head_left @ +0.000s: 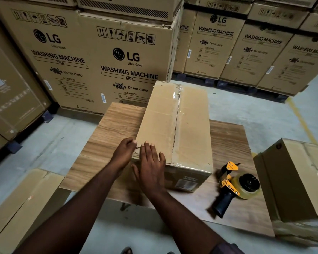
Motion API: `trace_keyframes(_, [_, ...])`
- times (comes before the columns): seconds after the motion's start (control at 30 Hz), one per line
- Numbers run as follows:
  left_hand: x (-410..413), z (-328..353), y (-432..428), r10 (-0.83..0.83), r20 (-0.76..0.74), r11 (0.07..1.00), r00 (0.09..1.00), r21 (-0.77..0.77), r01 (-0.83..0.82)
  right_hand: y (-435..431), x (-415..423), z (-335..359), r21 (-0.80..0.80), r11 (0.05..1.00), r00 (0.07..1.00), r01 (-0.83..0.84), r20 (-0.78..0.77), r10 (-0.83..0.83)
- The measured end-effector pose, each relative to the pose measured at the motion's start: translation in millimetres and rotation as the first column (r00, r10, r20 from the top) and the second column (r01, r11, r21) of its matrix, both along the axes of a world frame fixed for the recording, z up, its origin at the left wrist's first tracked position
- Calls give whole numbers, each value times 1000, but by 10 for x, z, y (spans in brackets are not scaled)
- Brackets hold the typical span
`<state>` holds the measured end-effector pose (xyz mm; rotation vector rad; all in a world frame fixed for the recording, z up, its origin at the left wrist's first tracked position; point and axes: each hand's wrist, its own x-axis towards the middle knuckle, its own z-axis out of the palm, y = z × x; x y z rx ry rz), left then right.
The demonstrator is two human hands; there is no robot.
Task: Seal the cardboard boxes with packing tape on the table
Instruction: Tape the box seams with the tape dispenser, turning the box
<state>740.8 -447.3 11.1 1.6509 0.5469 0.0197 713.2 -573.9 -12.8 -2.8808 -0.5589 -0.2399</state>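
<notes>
A long cardboard box (189, 125) lies on the wooden table (114, 129), with clear tape running along its top seam from the far end to the near end. My right hand (151, 167) lies flat with straight fingers on the box's near left corner. My left hand (124, 154) touches the box's left side at that same corner, fingertips against the edge. A yellow and black tape dispenser (233, 187) with a roll of clear tape rests on the table to the right of the box, held by neither hand.
Another cardboard box (299, 180) stands at the table's right edge, and one more (20, 204) sits low at the left. Stacks of large washing machine cartons (99, 57) on pallets fill the back. A yellow line (301, 118) marks the grey floor on the right.
</notes>
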Motion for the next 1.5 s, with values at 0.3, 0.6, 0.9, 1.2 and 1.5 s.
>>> trace_keyframes(0.3, [-235, -88, -274, 59, -19, 985, 998, 163, -56, -192, -67, -86, 100, 981, 985, -168, 59, 163])
trace_keyframes(0.6, [-953, -283, -762, 374, 116, 907, 920, 162, -389, -870, -112, 25, 367, 770, 827, -521, -3, 561])
trace_keyframes(0.9, [-1024, -74, -949, -276, 131, 590, 952, 805, 61, -1728, 198, 241, 467, 717, 723, -517, -210, 658])
trace_keyframes(1.2, [-499, -108, -1046, -533, 23, 473, 846, 837, 275, -1582, -351, 507, 167, 978, 919, -122, -353, 175])
trace_keyframes(1.5, [173, 16, 157, -373, -64, 480, 926, 841, 251, -1961, 39, 272, 101, 995, 977, 24, -214, -2])
